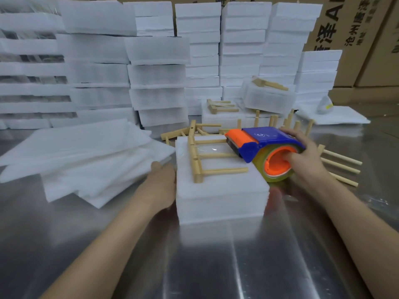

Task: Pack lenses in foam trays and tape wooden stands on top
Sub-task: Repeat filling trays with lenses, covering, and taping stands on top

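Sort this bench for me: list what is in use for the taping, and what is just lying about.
In use: white foam block; pale wooden stand on top of it; blue and orange tape dispenser, gripped by the right hand; left hand against the block's side.
Lying about: loose wooden stands at right; pile of white foam sheets; stacked foam blocks behind; brown cardboard cartons.

Shiny metal table (pixel 205 266). Foam block (pixel 222 203) dead center, loose foam sheets (pixel 82 160) piled left, tray stacks (pixel 155 78) along back, wooden stands (pixel 339 162) scattered right and behind block.
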A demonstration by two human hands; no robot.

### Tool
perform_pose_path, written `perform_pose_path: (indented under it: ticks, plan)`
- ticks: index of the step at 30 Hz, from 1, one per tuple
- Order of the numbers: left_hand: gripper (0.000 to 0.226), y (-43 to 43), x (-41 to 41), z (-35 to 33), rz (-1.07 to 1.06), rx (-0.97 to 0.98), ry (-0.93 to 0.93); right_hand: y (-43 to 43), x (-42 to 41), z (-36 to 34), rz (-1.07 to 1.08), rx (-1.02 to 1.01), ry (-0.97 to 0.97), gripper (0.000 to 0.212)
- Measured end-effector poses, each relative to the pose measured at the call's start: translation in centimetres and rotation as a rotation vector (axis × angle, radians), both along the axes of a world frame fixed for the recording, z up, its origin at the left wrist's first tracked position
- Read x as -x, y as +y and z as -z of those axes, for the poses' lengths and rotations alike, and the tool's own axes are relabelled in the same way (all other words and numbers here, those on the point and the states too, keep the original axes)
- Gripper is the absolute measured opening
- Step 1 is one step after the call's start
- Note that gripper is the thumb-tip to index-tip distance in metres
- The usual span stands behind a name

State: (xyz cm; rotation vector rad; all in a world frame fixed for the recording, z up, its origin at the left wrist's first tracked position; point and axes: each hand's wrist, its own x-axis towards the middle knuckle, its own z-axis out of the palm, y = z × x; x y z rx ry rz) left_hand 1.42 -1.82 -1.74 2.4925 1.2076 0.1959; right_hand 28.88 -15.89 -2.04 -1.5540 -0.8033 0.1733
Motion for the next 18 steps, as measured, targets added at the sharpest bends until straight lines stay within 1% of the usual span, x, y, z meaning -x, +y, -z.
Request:
perform_pose_path:
  ticks: [2, 4, 5, 6, 7, 8, 9, 11, 12, 13, 14, 15, 16, 17, 18]
  plan:
    - [0.012, -0.1, 0.0, 0.4, 0.044, 0.002, 0.063, 0.1, 0.1, 0.1, 0.009, 0.004, 0.010, 0.065]
    - [0.027, 0.2, 0.0, 0.9, 0.097, -0.004, 0.155, 0.1, 0.3, 0.2, 0.002, 0.011, 0.009, 0.064]
    - [0.032, 0.3, 0.1, 1.1, 0.122, -0.015, 0.212, 0.1, 0.3, 0.2, -0.001, 0.014, 0.010, 0.065]
    - [0.032, 0.4, 0.2, 1.3, 0.145, -0.025, 0.233, 0.0, 0.3, 0.3, -0.003, 0.020, 0.011, 0.065]
    - [0.028, 0.4, 0.4, 1.5, 0.149, -0.008, 0.177, 0.0, 0.3, 0.3, -0.004, 0.030, 0.011, 0.065]
    - [0.023, 0.5, 0.6, 1.4, 0.117, 0.027, 0.044, 0.0, 0.2, 0.3, -0.004, 0.041, 0.011, 0.065]
    - [0.022, 0.7, 0.6, 1.0, 0.033, 0.065, -0.162, -0.1, 0.2, 0.3, -0.006, 0.051, 0.010, 0.065]
    - [0.027, 0.5, 0.0, -0.3, -0.175, 0.140, -0.618, -0.2, 0.0, 0.3, -0.013, 0.058, 0.010, 0.066]
    - [0.030, 0.1, -0.6, -0.7, -0.223, 0.249, -0.805, -0.2, -0.2, 0.3, -0.020, 0.063, 0.002, 0.066]
    - [0.030, -0.5, -1.2, -0.9, -0.214, 0.421, -0.939, -0.1, -0.2, 0.4, -0.025, 0.069, -0.007, 0.067]
    - [0.030, -0.9, -1.7, -0.9, -0.181, 0.575, -0.983, -0.1, -0.3, 0.4, -0.027, 0.073, -0.017, 0.068]
    - [0.039, -1.4, -1.8, -0.6, -0.160, 0.681, -0.972, -0.1, -0.4, 0.5, -0.029, 0.078, -0.030, 0.068]
    - [0.055, -1.7, -2.1, -0.1, -0.135, 0.752, -0.950, -0.1, -0.5, 0.4, -0.035, 0.091, -0.048, 0.068]
    - [0.065, -2.1, -2.2, 0.3, -0.138, 0.789, -0.939, -0.2, -0.6, 0.3, -0.044, 0.114, -0.069, 0.070]
    - [0.067, -2.1, -2.2, 0.4, -0.154, 0.793, -0.933, -0.3, -0.8, 0.1, -0.051, 0.140, -0.089, 0.073]
